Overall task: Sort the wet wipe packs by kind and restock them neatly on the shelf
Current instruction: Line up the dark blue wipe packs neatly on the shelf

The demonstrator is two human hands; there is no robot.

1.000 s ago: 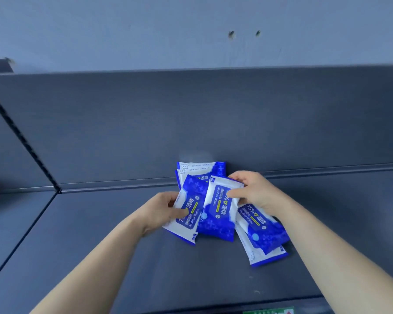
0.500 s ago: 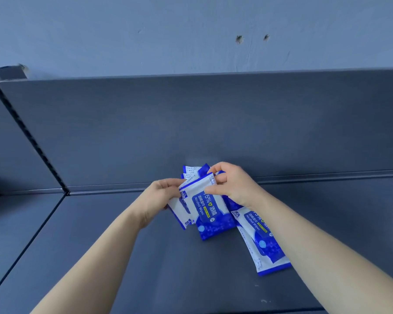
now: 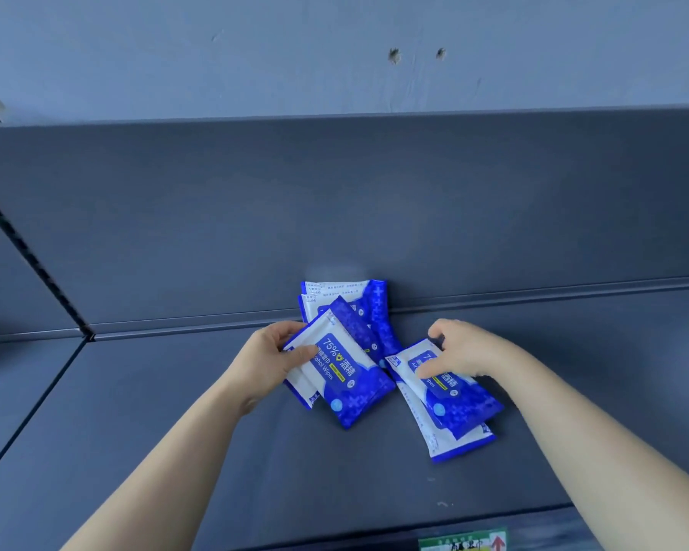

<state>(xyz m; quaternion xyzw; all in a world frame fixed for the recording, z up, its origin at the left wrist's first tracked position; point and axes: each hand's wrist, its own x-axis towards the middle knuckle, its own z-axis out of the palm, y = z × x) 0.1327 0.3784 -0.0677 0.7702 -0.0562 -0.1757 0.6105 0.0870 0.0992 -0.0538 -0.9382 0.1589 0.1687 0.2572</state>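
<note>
Several blue-and-white alcohol wipe packs lie on the dark grey shelf (image 3: 176, 431). My left hand (image 3: 269, 357) grips a small stack of packs (image 3: 345, 375) at its left edge, thumb on the top pack's label. My right hand (image 3: 460, 347) pinches the upper end of another pack (image 3: 460, 399), which lies on top of one more pack (image 3: 450, 439). Two packs (image 3: 347, 296) lean against the shelf's back panel behind the left stack, partly hidden by it.
The shelf's back panel (image 3: 335, 200) rises right behind the packs. A perforated upright (image 3: 28, 256) and a seam divide off the neighbouring shelf at the left. A green price label (image 3: 462, 542) sits on the front edge. Bare shelf surface lies on both sides of the packs.
My right hand let go of the pack it laid on the left stack and moved right and down onto the pack lying at the right. My left hand kept hold of the stack.
</note>
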